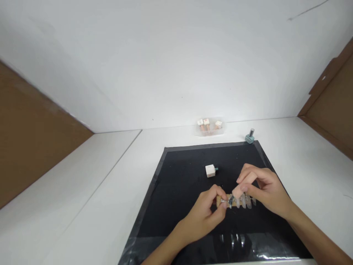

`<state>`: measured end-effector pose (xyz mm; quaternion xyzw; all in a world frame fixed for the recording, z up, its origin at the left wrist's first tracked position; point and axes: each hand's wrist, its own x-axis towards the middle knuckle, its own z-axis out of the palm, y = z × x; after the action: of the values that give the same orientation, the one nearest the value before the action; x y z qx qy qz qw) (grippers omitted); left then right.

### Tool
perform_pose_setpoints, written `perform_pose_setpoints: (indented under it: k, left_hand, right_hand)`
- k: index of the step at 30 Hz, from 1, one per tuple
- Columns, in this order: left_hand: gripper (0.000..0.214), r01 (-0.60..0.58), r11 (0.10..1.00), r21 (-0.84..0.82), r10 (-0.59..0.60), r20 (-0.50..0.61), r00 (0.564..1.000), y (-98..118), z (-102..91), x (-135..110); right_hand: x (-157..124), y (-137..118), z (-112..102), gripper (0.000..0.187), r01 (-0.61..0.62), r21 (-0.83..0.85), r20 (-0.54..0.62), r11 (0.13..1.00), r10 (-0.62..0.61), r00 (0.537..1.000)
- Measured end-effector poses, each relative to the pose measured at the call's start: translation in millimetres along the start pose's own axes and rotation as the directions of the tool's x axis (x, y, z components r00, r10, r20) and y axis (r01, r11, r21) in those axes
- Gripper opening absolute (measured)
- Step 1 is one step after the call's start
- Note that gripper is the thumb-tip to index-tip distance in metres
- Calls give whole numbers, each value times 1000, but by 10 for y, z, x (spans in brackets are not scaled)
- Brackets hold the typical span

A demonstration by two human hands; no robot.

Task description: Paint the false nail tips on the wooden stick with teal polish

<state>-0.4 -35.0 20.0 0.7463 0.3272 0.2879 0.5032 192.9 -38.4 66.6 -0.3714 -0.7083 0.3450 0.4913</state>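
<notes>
My left hand (211,209) pinches the left end of a tan strip (219,201) between thumb and fingers. Several clear, claw-shaped nail tips (243,201) stand in a row along this strip. The leftmost nail tip (231,201) looks dark teal. Closed around a pale pink rectangular block (245,185), my right hand (263,186) is just above the row. The block's lower end is close to the dark nail tip; whether they touch I cannot tell. Beyond my hands, a white cube (210,170) with a small teal stub lies on the mat.
Under my hands is a black mat (176,184) on a white table. Behind it, a clear tray (211,131) holds several white-topped pinkish pieces against the white wall. A teal bottle (249,137) with a silver top stands at the mat's back right corner. Brown panels flank both sides.
</notes>
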Motion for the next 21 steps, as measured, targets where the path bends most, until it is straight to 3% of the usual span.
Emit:
perform_pose_setpoints:
  k: [5, 12, 16, 21]
  left_hand:
    - [12, 14, 999, -28, -14, 3, 1000, -27, 3, -42]
    - [13, 26, 998, -64, -25, 13, 1000, -12, -19, -29]
    - [14, 19, 998, -65, -17, 25, 1000, 5, -12, -21]
    - [13, 2, 999, -44, -1, 20, 1000, -33, 2, -41]
  right_hand:
    - [-17, -4, 18, 22, -22, -14, -109, 1000, 20, 994]
    - [-7, -42, 13, 20, -47, 155, -36, 987, 53, 998]
    - [8, -26, 14, 18, -18, 116, -7, 993, 19, 1000]
    - [0, -3, 24, 17, -21, 50, -66, 999, 24, 998]
